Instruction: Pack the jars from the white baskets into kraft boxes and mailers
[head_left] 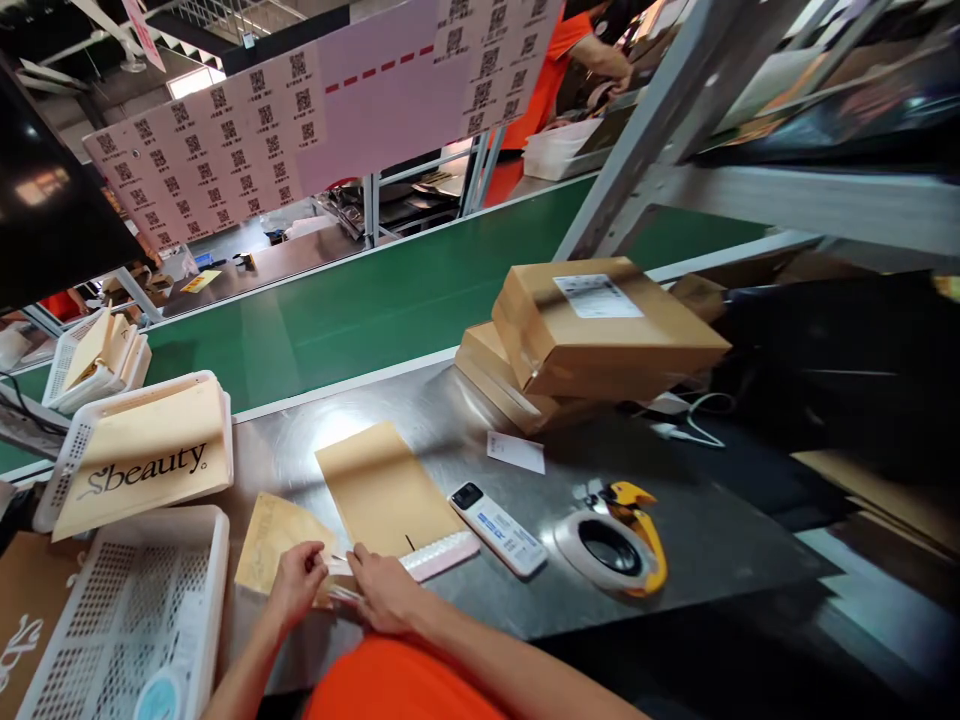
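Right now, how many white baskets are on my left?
3: near basket left of your left hand; middle basket behind it; far basket beyond that. More may be hidden.

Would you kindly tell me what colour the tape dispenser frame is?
The tape dispenser frame is yellow; it shows in the head view, the only one.

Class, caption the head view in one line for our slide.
Left hand and right hand close together at a metal bench, near a brown envelope, a phone and a yellow tape dispenser.
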